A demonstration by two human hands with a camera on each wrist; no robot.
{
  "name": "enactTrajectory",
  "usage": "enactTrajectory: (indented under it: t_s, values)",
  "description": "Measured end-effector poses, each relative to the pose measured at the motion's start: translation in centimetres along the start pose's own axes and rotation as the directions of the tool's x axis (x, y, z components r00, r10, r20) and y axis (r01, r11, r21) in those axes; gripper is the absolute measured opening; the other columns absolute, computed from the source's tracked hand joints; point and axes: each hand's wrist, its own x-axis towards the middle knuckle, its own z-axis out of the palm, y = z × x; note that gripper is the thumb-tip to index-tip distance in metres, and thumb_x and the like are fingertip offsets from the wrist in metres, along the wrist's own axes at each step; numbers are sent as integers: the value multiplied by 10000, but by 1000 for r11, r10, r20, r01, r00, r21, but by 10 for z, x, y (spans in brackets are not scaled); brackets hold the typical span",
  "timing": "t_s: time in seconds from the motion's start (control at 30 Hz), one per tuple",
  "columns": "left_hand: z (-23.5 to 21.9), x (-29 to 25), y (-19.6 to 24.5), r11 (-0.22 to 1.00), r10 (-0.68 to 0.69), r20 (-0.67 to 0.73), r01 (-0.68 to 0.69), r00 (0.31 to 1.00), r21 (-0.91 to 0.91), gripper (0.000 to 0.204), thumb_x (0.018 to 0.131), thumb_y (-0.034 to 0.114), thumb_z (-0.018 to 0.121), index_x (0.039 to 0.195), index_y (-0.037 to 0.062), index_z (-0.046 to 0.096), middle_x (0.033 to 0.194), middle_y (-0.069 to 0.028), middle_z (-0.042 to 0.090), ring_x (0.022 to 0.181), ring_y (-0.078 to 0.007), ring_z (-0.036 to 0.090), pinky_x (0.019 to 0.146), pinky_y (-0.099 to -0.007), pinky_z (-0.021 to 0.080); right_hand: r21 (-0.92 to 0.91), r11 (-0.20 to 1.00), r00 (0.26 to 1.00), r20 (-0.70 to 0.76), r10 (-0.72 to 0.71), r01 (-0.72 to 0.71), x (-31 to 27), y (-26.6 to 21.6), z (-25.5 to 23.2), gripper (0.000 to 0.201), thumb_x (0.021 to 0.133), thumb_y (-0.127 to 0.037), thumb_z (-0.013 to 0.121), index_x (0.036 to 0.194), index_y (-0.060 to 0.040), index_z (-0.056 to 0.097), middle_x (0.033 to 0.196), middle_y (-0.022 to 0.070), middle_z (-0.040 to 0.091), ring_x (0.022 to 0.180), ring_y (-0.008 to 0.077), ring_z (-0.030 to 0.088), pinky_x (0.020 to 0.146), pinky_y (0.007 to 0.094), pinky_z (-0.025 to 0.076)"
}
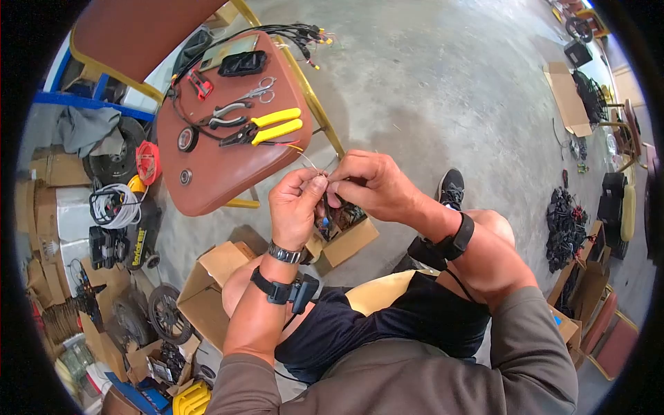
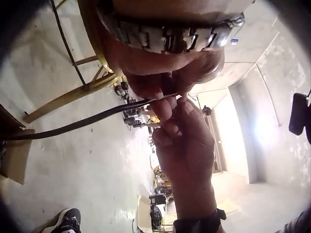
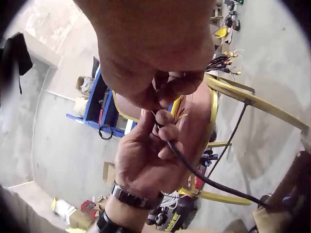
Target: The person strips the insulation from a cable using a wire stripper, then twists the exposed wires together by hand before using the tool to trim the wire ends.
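Both hands meet in front of the chair seat, fingertips close together. My left hand (image 1: 296,207) pinches a black cable (image 2: 80,121) near its end, between thumb and fingers. At that end my right hand (image 1: 377,185) pinches thin wires, mostly hidden by the fingertips. A pale strand (image 1: 306,160) sticks up past the left fingers. In the right wrist view the cable runs from the left hand down toward a cardboard box. Yellow-handled wire strippers (image 1: 278,127) lie on the brown seat (image 1: 228,181), with pliers (image 1: 230,115) and scissors (image 1: 260,90) beside them.
The seat also bears a red-and-black tool (image 1: 200,84), a black pouch (image 1: 242,63), a dark tape roll (image 1: 187,139) and a bundle of cables (image 1: 294,31). An open cardboard box (image 1: 351,243) stands below the hands. Cartons, wheels and a coiled white cable (image 1: 116,207) crowd the left.
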Motion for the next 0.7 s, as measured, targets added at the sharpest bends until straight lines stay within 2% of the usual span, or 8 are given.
enactTrajectory:
  t_s: [0.03, 0.13, 0.23, 0.33, 0.43, 0.63, 0.7]
  values:
    - [-1, -2, 0, 1000, -1, -8, 1, 1000, -18, 136, 963, 128, 609, 1022, 7, 629, 774, -74, 680, 613, -113, 639, 482, -189, 433, -102, 992, 997, 16, -80, 81, 0, -2, 2, 68, 832, -40, 611, 788, -15, 656, 780, 82, 644, 753, 177, 643, 693, 313, 508]
    - [-1, -7, 1, 999, 4, -35, -6, 999, -35, 140, 964, 125, 610, 1029, 3, 629, 770, -66, 679, 613, -93, 635, 478, -180, 426, -155, 982, 992, 81, -95, 107, 0, -4, 2, 42, 890, -35, 633, 864, -37, 667, 829, 53, 634, 772, 116, 612, 680, 278, 484]
    - [-2, -10, 2, 999, -9, -37, 8, 999, -34, 131, 964, 127, 610, 1013, 7, 628, 770, -64, 678, 620, -95, 641, 481, -184, 432, 96, 995, 1000, -1, 7, -7, -1, 5, 11, 62, 849, -32, 596, 822, -23, 652, 780, 64, 638, 748, 152, 625, 668, 313, 497]
    - [-3, -11, 1, 999, -23, 17, 24, 1000, -27, 115, 966, 127, 608, 982, 14, 623, 775, -62, 679, 637, -100, 650, 488, -188, 438, 219, 964, 988, 12, 152, -151, -1, 14, 8, 44, 880, -5, 611, 884, -8, 655, 817, 15, 637, 802, 77, 596, 675, 268, 483]
    - [2, -12, 2, 998, -51, 71, 53, 996, -36, 104, 968, 122, 601, 956, 20, 617, 777, -59, 678, 647, -106, 656, 494, -191, 442, 240, 921, 951, 38, 308, -308, 2, 15, 1, 60, 872, 7, 605, 901, 9, 658, 805, 0, 639, 799, 56, 580, 686, 252, 474]
    - [5, -3, -2, 999, -11, 41, 13, 999, -49, 100, 971, 113, 592, 993, 18, 616, 779, -56, 677, 651, -116, 660, 502, -194, 446, 288, 934, 970, -57, 238, -212, 5, 18, -2, 66, 851, -20, 629, 897, 8, 666, 755, -5, 618, 744, 50, 563, 651, 245, 476]
    - [6, 0, -3, 998, -12, 13, 13, 1000, -60, 106, 971, 112, 592, 1009, 16, 616, 776, -58, 677, 651, -119, 659, 503, -195, 448, 286, 935, 974, -12, 224, -211, 3, 11, -5, 49, 862, 2, 623, 892, 0, 662, 772, -12, 623, 765, 49, 572, 665, 225, 461]
